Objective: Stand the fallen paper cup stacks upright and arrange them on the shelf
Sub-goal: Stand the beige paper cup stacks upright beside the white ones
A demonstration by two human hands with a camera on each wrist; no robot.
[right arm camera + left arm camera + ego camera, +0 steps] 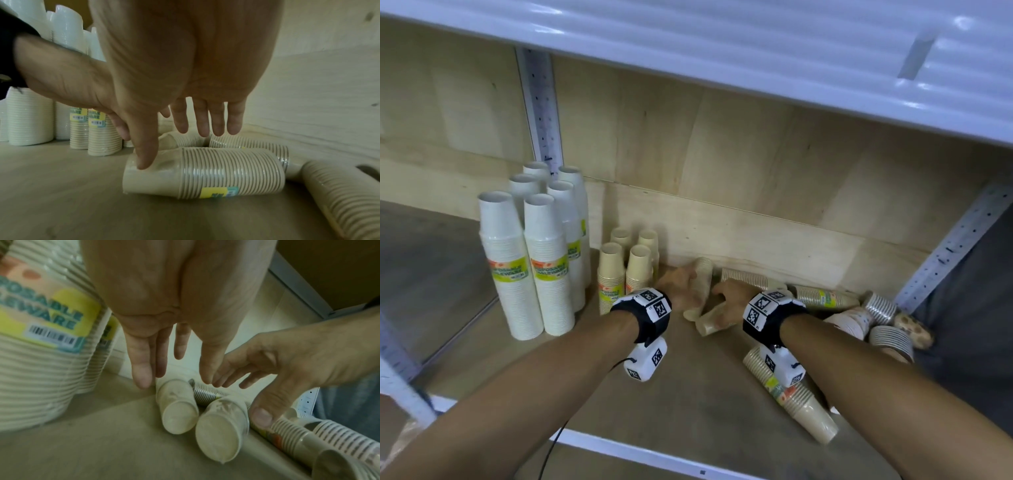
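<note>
Two fallen beige cup stacks lie side by side on the wooden shelf (681,397). My left hand (683,286) hovers with straight fingers over the left fallen stack (176,407). My right hand (727,301) spreads over the right fallen stack (205,173), its thumb (145,155) touching the stack's closed base end. Neither hand grips anything. The left wrist view shows my left hand (172,363) above both stack bases and my right hand (287,363) beside the nearer fallen stack (222,431).
Tall white upright stacks (544,267) and shorter beige upright stacks (613,274) stand to the left. More fallen stacks lie along the back wall (822,298), at the front right (791,401), and grey-striped ones (883,306) by the metal post (955,246). An upper shelf (756,51) overhangs.
</note>
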